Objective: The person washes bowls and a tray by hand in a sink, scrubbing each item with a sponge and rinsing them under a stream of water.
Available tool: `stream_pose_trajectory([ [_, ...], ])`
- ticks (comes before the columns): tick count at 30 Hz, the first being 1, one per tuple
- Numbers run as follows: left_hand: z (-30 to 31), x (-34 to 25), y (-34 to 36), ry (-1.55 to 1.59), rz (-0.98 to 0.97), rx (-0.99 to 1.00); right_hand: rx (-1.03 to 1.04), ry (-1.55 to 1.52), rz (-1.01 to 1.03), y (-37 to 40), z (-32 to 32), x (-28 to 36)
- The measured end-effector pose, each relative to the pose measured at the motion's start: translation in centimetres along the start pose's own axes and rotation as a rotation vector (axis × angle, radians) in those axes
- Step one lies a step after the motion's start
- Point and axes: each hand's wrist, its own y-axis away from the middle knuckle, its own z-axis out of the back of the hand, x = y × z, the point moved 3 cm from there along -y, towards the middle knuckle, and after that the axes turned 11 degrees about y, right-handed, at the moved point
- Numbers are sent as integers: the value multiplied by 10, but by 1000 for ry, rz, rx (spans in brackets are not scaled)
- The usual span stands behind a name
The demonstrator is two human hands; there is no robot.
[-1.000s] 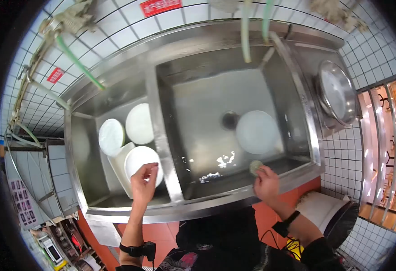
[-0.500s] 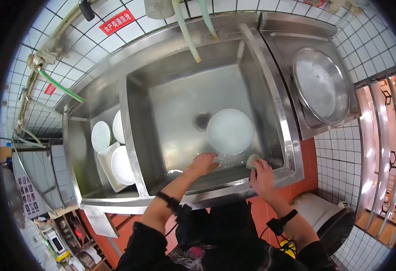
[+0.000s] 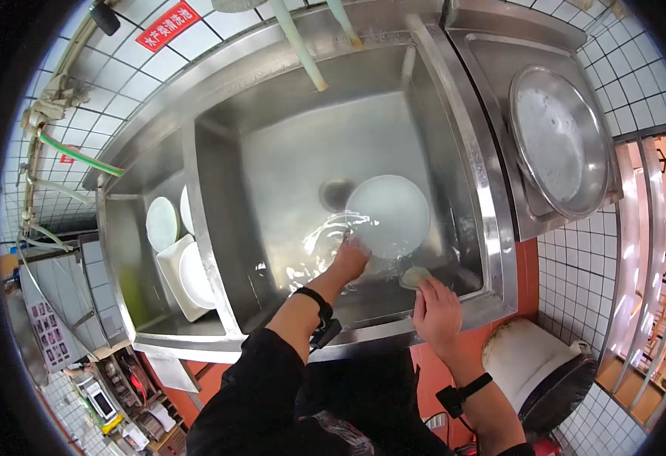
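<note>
Below centre of the frame, I see the right hand [image 3: 438, 313] pinching a pale pad [image 3: 413, 278]. The left hand [image 3: 351, 260], whose grip I cannot tell, is nearer to the round plate [image 3: 390, 218], lying up and right from it.

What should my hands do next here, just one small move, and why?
Probably close your left hand on the near-left rim of the white plate and lift it slightly. That hand is already in the water beside the rim, while your right hand holds a round, pale scrubbing pad just nearer you than the plate.
</note>
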Motion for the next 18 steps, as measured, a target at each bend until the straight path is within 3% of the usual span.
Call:
stream_pose_trajectory([
  [5, 1, 5, -16, -89, -119, -105, 5, -5, 2, -6, -1, -2],
  [11, -23, 8, -37, 65, -112, -103, 30, 5, -25, -4, -3, -1],
  [15, -23, 2, -33, 167, -253, -194, 49, 27, -20, -3, -6, -2],
  [18, -1, -9, -12, 13, -214, -39, 81, 28, -58, -5, -4, 1],
])
